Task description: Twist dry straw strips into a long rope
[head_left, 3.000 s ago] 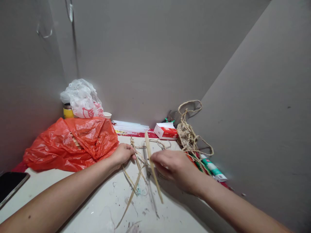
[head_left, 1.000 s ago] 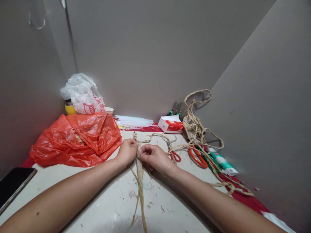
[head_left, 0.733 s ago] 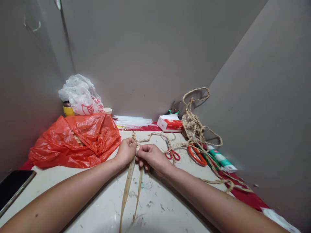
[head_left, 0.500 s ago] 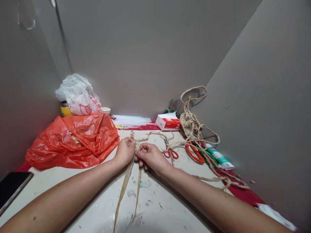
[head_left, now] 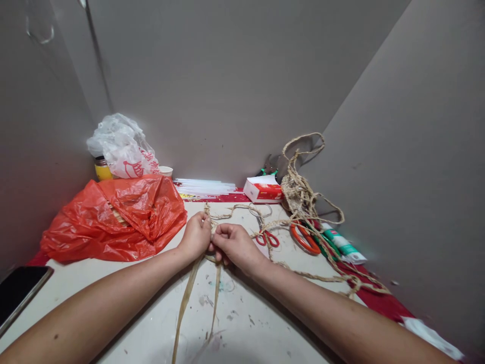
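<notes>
My left hand (head_left: 197, 234) is closed on a braided straw-coloured cord (head_left: 213, 226), its thumb and fingers pinched near the braid's end. Touching it from the right, my right hand (head_left: 233, 243) pinches the same fibre work. Two flat loose fibre strips (head_left: 185, 298) hang from below the hands toward the table's front. Beyond the fingers the cord runs right across the white table. Red-handled scissors (head_left: 267, 238) lie just right of my right hand, with cord passing over them. Part of the braid is hidden behind my fingers.
An orange plastic bag (head_left: 121, 222) fills the left side, with a phone (head_left: 22, 293) in front. At the back are white sticks (head_left: 206, 187) and a red-and-white box (head_left: 263, 189). Piled braided cord (head_left: 299, 189), an orange-handled tool (head_left: 304, 238) and a tube (head_left: 344, 245) lie right.
Both hands stay together at the braid with small finger movements. The fibre strips have shifted slightly left at their lower ends. The view has moved a little.
</notes>
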Motion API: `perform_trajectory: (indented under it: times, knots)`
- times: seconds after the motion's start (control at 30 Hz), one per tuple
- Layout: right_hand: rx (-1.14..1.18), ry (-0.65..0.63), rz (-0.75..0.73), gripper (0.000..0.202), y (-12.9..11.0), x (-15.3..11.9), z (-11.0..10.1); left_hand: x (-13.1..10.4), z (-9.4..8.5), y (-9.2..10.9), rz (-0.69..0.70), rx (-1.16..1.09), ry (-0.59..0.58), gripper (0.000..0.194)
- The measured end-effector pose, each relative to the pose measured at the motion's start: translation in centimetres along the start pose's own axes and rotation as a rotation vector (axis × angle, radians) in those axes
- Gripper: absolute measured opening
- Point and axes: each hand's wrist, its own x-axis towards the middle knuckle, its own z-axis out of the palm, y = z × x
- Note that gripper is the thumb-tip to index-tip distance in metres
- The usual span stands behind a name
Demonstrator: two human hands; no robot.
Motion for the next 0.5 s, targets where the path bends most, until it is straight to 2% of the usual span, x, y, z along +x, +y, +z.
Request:
perform_trajectory:
  times: [0.2, 0.33, 0.43, 0.5]
  knots:
    - [0.006, 0.078, 0.037, 0.012, 0.0, 0.3, 0.1, 0.2, -0.1, 0.0, 0.007, 0.041, 0.002, 0.013]
    - [0.084, 0.171, 0.074, 0.011, 0.8, 0.6, -0.5, 0.4, -0.1, -0.2, 0.033, 0.055, 0.053, 0.013]
    - [0.154, 0.256, -0.008, 0.012, 0.8, 0.5, -1.9, 0.6, -0.2, -0.3, 0.012, 0.046, 0.078, 0.015]
    - [0.179, 0.341, -0.058, 0.014, 0.1, 0.4, -3.6, 0.7, -0.2, -0.4, -0.008, 0.029, 0.091, 0.015]
